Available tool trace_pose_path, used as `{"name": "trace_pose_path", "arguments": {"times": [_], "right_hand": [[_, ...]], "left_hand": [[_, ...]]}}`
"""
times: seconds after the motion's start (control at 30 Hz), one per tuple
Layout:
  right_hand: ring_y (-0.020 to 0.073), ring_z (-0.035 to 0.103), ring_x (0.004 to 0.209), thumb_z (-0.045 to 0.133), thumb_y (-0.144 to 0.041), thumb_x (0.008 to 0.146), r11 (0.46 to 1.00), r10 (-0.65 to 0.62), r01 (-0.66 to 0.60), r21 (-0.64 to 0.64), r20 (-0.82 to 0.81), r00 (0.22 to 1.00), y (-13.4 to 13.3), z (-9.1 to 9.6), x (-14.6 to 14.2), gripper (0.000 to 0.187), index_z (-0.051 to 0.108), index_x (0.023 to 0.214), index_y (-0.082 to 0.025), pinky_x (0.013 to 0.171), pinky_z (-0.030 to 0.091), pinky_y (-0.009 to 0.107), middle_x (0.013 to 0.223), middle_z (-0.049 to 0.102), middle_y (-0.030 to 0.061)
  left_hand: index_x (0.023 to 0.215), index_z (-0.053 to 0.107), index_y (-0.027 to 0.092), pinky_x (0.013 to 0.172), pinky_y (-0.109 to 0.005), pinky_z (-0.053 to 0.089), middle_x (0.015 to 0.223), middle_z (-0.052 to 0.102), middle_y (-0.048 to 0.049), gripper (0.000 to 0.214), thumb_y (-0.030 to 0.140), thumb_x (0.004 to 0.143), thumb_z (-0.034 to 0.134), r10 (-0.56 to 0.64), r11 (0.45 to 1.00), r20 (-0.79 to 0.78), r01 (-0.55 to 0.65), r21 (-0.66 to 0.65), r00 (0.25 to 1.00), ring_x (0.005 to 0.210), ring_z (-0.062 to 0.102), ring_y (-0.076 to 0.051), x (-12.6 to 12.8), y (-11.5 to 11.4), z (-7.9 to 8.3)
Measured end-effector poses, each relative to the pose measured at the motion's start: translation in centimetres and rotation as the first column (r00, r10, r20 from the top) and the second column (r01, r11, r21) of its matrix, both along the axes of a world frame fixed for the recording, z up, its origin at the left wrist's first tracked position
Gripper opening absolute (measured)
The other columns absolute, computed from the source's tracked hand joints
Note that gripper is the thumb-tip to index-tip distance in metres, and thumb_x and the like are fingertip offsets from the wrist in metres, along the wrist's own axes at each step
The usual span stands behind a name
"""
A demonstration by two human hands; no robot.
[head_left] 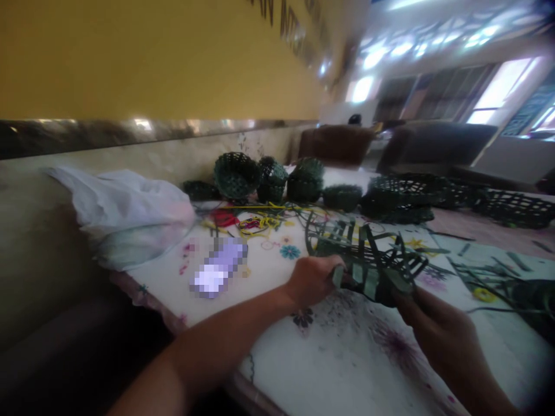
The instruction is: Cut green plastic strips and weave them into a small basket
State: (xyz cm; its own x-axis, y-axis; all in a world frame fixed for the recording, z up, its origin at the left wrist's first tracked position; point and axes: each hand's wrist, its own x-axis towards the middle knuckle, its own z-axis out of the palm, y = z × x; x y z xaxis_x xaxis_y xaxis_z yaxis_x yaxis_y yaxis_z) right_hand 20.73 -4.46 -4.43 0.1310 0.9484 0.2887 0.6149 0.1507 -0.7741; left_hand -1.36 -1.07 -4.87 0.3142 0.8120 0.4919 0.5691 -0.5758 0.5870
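Note:
A partly woven dark green basket [368,260], with loose strip ends sticking up, is held between my two hands above the table. My left hand [314,280] is closed on the basket's left edge, thumb toward its strips. On the opposite side, my right hand [437,318] grips the near right edge, its fingers partly hidden beneath and behind the weave. Broad flat strips stand out on the side facing me. Blur hides the finer weave.
Several finished green baskets [236,176] line the back of the flowered tablecloth [277,341]. A white plastic bag [130,202] lies at left, near a blurred-out phone-like object [219,268]. Yellow and red strips [255,225] lie behind; cut green strips [485,271] are at right.

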Motion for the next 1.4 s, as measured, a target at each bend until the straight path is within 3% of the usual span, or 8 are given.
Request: {"name": "trace_pose_path", "arguments": {"times": [0.23,0.4,0.57,0.77,1.1,1.4], "right_hand": [[0.0148,0.046,0.052,0.055,-0.052,0.080,0.999,0.033,-0.032,0.018,-0.051,0.998,-0.1,0.5,-0.4,0.038,0.070,0.087,-0.018,0.051,0.036,0.026,0.055,0.051,-0.0021],[0.0137,0.045,0.052,0.048,-0.051,0.088,0.996,0.080,-0.077,0.040,-0.084,0.993,-0.4,0.7,-0.5,0.036,0.063,0.077,-0.020,0.054,0.038,0.026,0.055,0.046,-0.0030],[0.0150,0.051,0.053,0.053,-0.047,0.083,0.999,0.037,-0.035,0.038,-0.039,0.999,-0.3,0.4,-0.3,0.034,0.068,0.093,-0.019,0.054,0.040,0.026,0.057,0.052,-0.0023],[0.0173,0.058,0.057,0.051,-0.045,0.083,0.997,0.053,-0.057,0.057,0.059,0.997,0.3,-0.2,0.3,0.030,0.067,0.085,-0.020,0.059,0.043,0.028,0.060,0.059,-0.0005],[0.0214,0.066,0.064,0.053,-0.050,0.080,0.990,0.139,-0.138,-0.018,0.147,0.979,1.7,-1.3,2.3,0.034,0.068,0.090,-0.021,0.061,0.049,0.030,0.070,0.069,0.0029],[0.0223,0.068,0.062,0.057,-0.050,0.079,0.983,0.182,-0.171,-0.074,0.194,0.964,1.9,-1.8,3.6,0.034,0.070,0.093,-0.021,0.064,0.055,0.030,0.076,0.073,0.0046]], "left_hand": [[0.078,0.060,0.022,0.062,-0.022,0.039,0.071,0.065,0.0031,0.020,0.040,0.087,0.060,0.086,0.994,0.044,-0.083,-0.066,0.995,0.067,0.059,-0.013,-1.2,1.4,0.5],[0.082,0.061,0.022,0.066,-0.023,0.042,0.076,0.066,0.0027,0.020,0.041,0.089,0.057,0.003,0.996,0.072,0.003,-0.090,0.997,0.071,0.060,-0.014,-1.7,2.1,0.1],[0.083,0.061,0.021,0.068,-0.026,0.043,0.077,0.065,0.0000,0.021,0.040,0.089,0.054,-0.040,0.993,0.178,0.059,-0.102,0.983,0.072,0.060,-0.016,-2.4,3.0,-0.4],[0.090,0.060,0.020,0.075,-0.028,0.044,0.085,0.067,-0.0017,0.022,0.040,0.089,0.051,-0.037,0.990,0.250,0.070,-0.125,0.967,0.079,0.060,-0.016,-2.8,3.4,-0.7],[0.089,0.060,0.018,0.077,-0.027,0.047,0.084,0.063,-0.0017,0.029,0.047,0.090,0.054,-0.010,0.975,0.390,0.096,-0.200,0.921,0.080,0.056,-0.016,-3.0,4.0,-1.5],[0.091,0.064,0.021,0.078,-0.034,0.050,0.084,0.063,-0.0030,0.020,0.036,0.092,0.052,0.006,0.989,0.478,0.065,-0.132,0.878,0.081,0.058,-0.018,-3.1,4.5,-1.7]]}}
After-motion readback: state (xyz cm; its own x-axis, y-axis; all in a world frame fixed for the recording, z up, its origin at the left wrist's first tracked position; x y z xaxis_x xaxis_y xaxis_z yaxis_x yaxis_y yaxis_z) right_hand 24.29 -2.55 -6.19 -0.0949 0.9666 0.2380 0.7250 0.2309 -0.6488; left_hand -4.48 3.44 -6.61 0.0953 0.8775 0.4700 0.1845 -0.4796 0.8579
